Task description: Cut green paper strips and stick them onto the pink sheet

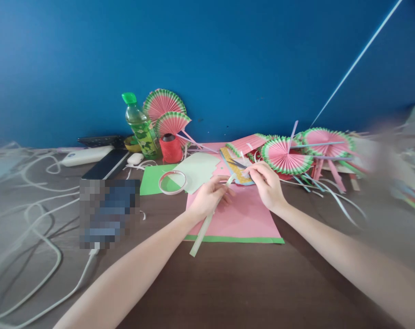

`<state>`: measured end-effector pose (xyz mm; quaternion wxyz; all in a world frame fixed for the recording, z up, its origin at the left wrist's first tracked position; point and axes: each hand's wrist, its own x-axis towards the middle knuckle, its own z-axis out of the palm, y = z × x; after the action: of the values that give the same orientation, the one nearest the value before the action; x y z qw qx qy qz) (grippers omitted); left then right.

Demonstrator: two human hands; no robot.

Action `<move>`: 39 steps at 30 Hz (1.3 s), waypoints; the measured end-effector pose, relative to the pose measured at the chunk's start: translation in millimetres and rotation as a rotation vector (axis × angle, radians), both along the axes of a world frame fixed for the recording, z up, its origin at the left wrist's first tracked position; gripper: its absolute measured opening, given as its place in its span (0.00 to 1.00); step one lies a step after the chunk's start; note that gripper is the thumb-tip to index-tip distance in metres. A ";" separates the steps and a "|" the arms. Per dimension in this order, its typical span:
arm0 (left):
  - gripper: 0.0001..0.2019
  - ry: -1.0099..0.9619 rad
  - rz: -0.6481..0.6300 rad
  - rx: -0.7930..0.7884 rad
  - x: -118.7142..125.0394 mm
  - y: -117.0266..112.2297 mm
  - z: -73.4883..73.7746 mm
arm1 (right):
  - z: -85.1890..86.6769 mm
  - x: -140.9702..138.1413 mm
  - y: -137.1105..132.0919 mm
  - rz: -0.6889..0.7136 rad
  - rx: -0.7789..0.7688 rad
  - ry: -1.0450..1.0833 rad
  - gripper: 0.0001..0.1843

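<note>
My left hand [210, 196] is closed around a narrow pale green paper strip [202, 233], which slants down toward me over a pink sheet with a green border [244, 224]. My right hand [267, 183] is pinched shut just right of the strip's upper end. Dark scissor blades [238, 163] stick out left of its fingertips, spread apart over a yellow-patterned piece [229, 157]. The handles are hidden, so I cannot tell whether the fingers hold the scissors or a small whitish bit beside them.
A tape roll [173, 183] lies on green and pale sheets at left. Behind stand red thread [170, 148], a bottle [140, 125] and pleated paper fans [164, 107]. More fans [286, 155] pile up at right. Phones and white cables [56, 260] spread across the left.
</note>
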<state>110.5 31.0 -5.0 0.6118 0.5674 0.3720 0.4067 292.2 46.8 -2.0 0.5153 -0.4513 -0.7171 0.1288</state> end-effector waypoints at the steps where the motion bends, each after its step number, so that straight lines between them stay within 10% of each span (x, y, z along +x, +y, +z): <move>1: 0.10 0.006 0.000 -0.002 0.2 -0.1 0.0 | 0.3 -2.2 0.0 0.004 -0.013 0.006 0.10; 14: 0.08 -0.004 0.005 0.021 -1.0 0.6 -3.3 | -14.7 32.2 34.3 -0.317 0.018 0.022 0.17; 23: 0.06 0.062 -0.007 0.018 -0.6 0.1 0.5 | 5.2 -5.9 0.7 0.236 -0.313 0.103 0.12; 39: 0.07 0.116 -0.029 0.004 -0.1 0.5 1.8 | -6.4 -7.6 5.2 0.282 -0.453 0.485 0.11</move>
<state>110.4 31.5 -3.1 0.5938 0.5967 0.3975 0.3652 284.6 52.0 -8.4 0.5347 -0.4070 -0.5824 0.4575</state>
